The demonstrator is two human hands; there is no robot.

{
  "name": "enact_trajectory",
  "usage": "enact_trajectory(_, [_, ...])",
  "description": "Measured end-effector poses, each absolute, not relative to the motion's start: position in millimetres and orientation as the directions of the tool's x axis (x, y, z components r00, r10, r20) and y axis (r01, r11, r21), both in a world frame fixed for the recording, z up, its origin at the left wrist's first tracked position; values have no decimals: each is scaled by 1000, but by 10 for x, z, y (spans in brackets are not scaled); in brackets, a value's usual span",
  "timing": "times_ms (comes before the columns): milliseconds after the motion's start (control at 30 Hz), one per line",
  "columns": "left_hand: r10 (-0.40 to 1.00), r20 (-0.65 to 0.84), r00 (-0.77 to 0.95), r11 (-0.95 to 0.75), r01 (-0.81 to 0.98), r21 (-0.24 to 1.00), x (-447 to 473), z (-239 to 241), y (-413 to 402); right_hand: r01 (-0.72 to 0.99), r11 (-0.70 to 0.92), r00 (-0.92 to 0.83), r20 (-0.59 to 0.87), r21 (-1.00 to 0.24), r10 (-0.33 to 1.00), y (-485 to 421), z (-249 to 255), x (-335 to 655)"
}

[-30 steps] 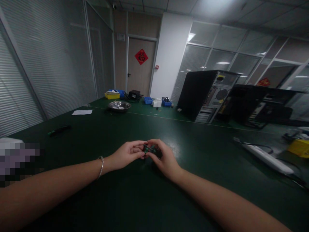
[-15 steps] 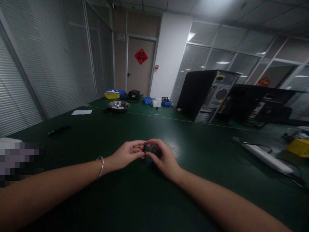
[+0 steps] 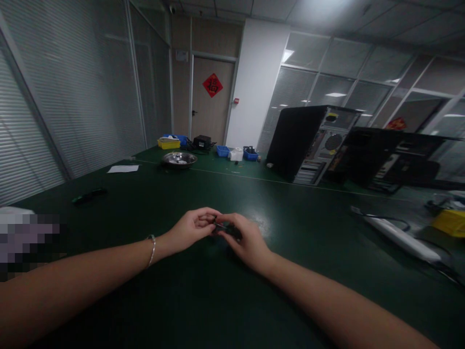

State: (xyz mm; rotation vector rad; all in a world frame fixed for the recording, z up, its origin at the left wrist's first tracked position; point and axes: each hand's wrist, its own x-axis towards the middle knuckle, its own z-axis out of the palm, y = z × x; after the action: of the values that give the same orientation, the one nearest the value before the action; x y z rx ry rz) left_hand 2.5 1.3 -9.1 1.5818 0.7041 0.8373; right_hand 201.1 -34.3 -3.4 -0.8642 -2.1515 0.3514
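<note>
My left hand (image 3: 194,226), with a silver bracelet at its wrist, has its fingers closed at the middle of the green table (image 3: 203,300). My right hand (image 3: 250,241) meets it fingertip to fingertip, thumb and fingers curled. Between them is a small dark part (image 3: 231,231), gripped by the fingertips of both hands just above the tabletop. It looks black with a thin lighter strip, but its kind cannot be made out. The fingers cover much of it.
A steel bowl (image 3: 179,160) and white paper (image 3: 123,168) lie toward the back left. A dark green item (image 3: 89,196) is at left. Blue bins (image 3: 223,151) line the back. A computer tower (image 3: 312,145) and a power strip (image 3: 401,237) stand at right.
My right fingers have moved slightly left, closer to the left hand. The small part has turned a little, and less green shows on it.
</note>
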Motion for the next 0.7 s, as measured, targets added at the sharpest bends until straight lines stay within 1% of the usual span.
enact_trajectory(233, [822,127,555,-168,23,986,16,-60,-17,446,715,-385,607,-538,696,-308,-22,2011])
enact_trajectory(467, [821,126,556,-208,87,974,11,-9,-37,464,680,-374,570,-568,731,-263,-69,2019])
enact_trajectory(567, [810,113,576,-185,68,980,6,-32,-8,488,643,-357,537,-590,764,-257,-89,2024])
enact_trajectory(700, [828,94,553,-146,50,988,-2,-85,31,508,584,-338,476,-633,812,-255,-102,2036])
